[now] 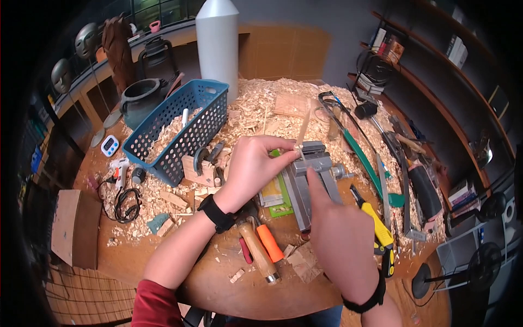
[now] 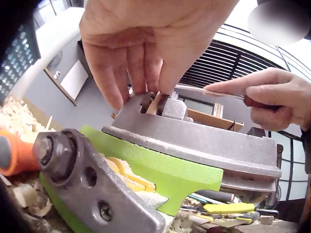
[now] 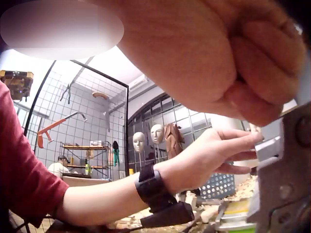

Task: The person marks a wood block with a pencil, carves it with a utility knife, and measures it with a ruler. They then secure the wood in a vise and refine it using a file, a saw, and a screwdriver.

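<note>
A grey metal vise [image 1: 297, 196] [image 2: 204, 138] stands on the bench, a small piece of wood [image 2: 154, 105] between its jaws. My left hand [image 1: 253, 166] [image 2: 146, 48] [image 3: 209, 155] pinches at the wood at the vise top, thumb against fingers. A thin light wooden strip [image 1: 304, 128] rises just beyond the fingertips. My right hand [image 1: 346, 240] [image 2: 279, 94] [image 3: 218, 58] grips the dark handle of a slim metal tool [image 2: 214, 91], index finger stretched along it. The tool's far end reaches the left thumb; its exact contact with the wood is hidden.
Wood shavings [image 1: 256, 103] cover much of the bench. A blue basket [image 1: 163, 131] stands at the left. A green-framed saw [image 1: 362, 158] and a yellow cutter [image 1: 377, 224] lie at the right. Chisel-like wooden and orange handles [image 1: 269, 242] lie near the front edge.
</note>
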Available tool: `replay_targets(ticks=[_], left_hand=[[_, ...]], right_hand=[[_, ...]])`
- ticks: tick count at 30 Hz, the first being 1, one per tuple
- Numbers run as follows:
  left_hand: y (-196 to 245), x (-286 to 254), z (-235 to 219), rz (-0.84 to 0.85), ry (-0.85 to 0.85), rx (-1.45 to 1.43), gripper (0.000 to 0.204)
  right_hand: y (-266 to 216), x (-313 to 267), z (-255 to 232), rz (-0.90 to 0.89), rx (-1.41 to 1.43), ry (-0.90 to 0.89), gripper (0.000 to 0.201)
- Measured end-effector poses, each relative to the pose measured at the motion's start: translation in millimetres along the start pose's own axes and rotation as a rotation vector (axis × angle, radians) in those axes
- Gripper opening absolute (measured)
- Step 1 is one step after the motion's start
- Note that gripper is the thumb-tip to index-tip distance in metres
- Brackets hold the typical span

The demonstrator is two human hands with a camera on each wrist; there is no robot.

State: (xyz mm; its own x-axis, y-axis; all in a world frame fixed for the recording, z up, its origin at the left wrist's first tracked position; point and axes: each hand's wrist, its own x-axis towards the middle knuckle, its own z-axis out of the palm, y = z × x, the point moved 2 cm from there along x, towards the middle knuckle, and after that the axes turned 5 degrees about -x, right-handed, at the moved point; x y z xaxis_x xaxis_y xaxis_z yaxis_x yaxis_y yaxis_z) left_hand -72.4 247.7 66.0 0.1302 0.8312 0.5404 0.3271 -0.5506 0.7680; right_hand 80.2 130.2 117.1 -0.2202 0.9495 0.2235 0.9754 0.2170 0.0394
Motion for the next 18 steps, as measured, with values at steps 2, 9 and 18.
replay_targets(ticks=[2, 9, 18], left_hand=[[2.1, -1.4, 1.9, -0.017, -0.021, 0.011, 0.020], [7.0, 0.4, -0.9, 0.024, -0.009, 0.059, 0.019], [2.5, -1.2, -0.2, -0.122, -0.115, -0.019, 0.032]], right_hand=[[-0.3, 9.3, 5.1, -0.036, 0.014, 0.068, 0.047], [2.8, 6.3, 4.8, -0.034, -0.009, 0.151, 0.050], [37.1, -78.7, -33.7, 0.070, 0.159, 0.113, 0.060]])
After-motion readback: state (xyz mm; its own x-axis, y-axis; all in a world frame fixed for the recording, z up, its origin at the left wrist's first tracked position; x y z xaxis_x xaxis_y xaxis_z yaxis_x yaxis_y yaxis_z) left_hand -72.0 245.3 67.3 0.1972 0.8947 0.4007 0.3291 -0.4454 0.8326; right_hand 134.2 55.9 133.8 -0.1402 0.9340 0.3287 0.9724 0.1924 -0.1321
